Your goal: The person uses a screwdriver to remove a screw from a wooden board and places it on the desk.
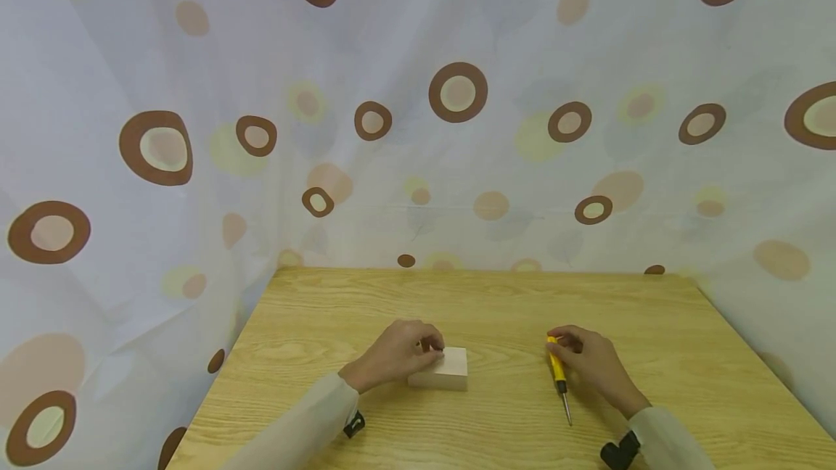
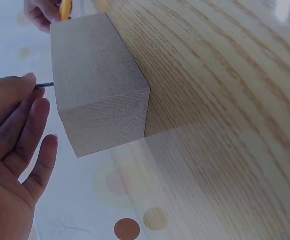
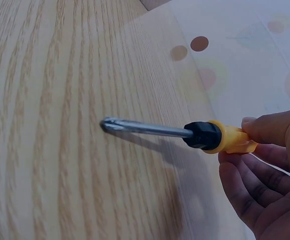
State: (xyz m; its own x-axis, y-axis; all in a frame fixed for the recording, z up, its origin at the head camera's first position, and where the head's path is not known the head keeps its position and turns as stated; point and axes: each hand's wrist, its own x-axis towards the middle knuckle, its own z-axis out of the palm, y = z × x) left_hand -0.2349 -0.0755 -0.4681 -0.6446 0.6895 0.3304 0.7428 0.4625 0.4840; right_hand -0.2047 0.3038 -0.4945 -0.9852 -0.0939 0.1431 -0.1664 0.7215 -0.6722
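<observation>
A pale wooden block [image 1: 451, 376] lies on the table in front of me. My left hand [image 1: 405, 350] is at its top, and in the left wrist view the thumb and a finger pinch a dark screw [image 2: 44, 85]. The screw's threaded end meets the block's top face; whether it has entered the wood I cannot tell. To the right, my right hand [image 1: 591, 361] holds a screwdriver [image 1: 557, 365] by its yellow handle. Its metal shaft [image 3: 152, 129] points down toward the table, and the cross-shaped tip shows in the right wrist view.
The wooden table [image 1: 509, 310] has a light grain. A white curtain [image 1: 418, 158] with brown and beige circles hangs behind the table and along both sides. Dark wrist cameras are strapped at both sleeves.
</observation>
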